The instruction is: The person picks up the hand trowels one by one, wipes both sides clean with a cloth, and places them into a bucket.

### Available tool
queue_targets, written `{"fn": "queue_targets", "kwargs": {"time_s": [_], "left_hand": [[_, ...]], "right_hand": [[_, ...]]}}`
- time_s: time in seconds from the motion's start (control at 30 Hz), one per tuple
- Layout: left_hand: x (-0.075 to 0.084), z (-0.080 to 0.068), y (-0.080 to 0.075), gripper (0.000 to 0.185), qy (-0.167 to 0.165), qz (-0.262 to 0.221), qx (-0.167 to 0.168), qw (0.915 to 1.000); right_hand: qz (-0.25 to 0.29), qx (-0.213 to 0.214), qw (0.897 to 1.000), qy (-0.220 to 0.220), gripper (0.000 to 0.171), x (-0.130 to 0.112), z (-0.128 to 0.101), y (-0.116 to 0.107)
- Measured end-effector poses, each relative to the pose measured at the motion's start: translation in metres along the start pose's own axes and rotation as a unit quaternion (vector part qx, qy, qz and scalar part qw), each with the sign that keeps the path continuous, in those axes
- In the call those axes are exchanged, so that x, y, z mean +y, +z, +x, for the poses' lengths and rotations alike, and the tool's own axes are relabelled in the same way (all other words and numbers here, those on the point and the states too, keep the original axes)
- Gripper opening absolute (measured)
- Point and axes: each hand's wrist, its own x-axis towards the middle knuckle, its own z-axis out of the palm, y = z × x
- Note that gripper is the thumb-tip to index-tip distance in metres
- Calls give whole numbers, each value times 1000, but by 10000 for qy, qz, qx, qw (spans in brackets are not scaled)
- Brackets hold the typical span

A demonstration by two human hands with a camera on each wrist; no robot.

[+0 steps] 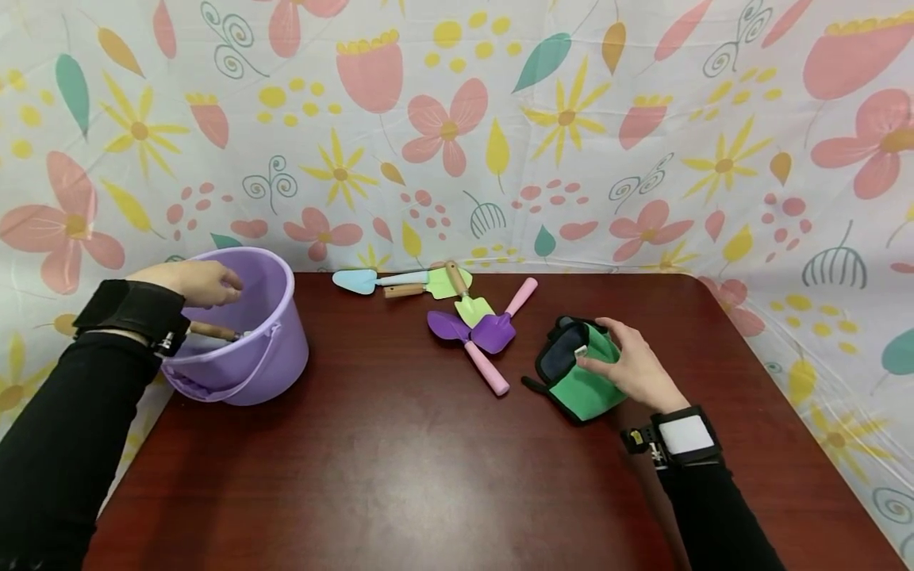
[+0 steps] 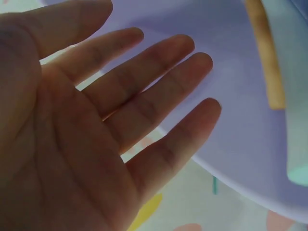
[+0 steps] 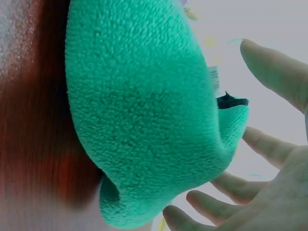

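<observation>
The left hand (image 1: 191, 281) hangs over the rim of the purple bucket (image 1: 267, 361), its fingers (image 2: 159, 72) straight and spread, holding nothing; the left wrist view shows the bare palm with the bucket's inner wall behind it. A wooden-handled tool (image 1: 213, 331) lies inside the bucket, just below that hand.

The right hand (image 1: 634, 366) rests on the green glove (image 1: 581, 371), well to the right of the bucket on the dark red tabletop (image 1: 400, 468). Its fingers (image 3: 269, 147) are loosely spread, curving over the fleece and touching it rather than clamping it; the thumb looks to press near the glove's dark cuff.

The glove is soft and only lightly held, so it could slide or fold out from under the fingers if lifted from here. The bucket sits close to the tabletop's left edge, and a knock from the left hand might tip it.

Between bucket and glove lie small trowels (image 1: 471, 321), purple, green and blue.
</observation>
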Motion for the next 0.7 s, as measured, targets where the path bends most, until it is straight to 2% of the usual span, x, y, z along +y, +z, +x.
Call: {"fn": "queue_targets", "kwargs": {"time_s": [0.2, 0.37, 0.53, 0.6, 0.7], "left_hand": [[17, -4, 4, 36, 46, 306, 808, 9963], [32, -9, 8, 38, 133, 342, 1207, 9920], [48, -17, 12, 42, 168, 52, 1447, 9893], [57, -22, 14, 44, 109, -257, 1481, 9886], [69, -29, 21, 39, 157, -389, 1763, 9834]], "right_hand": [[-50, 141, 9999, -76, 83, -8, -11, -2], [-79, 205, 9997, -135, 81, -10, -17, -2], [-145, 292, 9994, -141, 81, -12, -22, -1], [-172, 285, 9994, -127, 82, -12, -24, 0], [-228, 265, 9993, -97, 81, -13, -26, 1]]}}
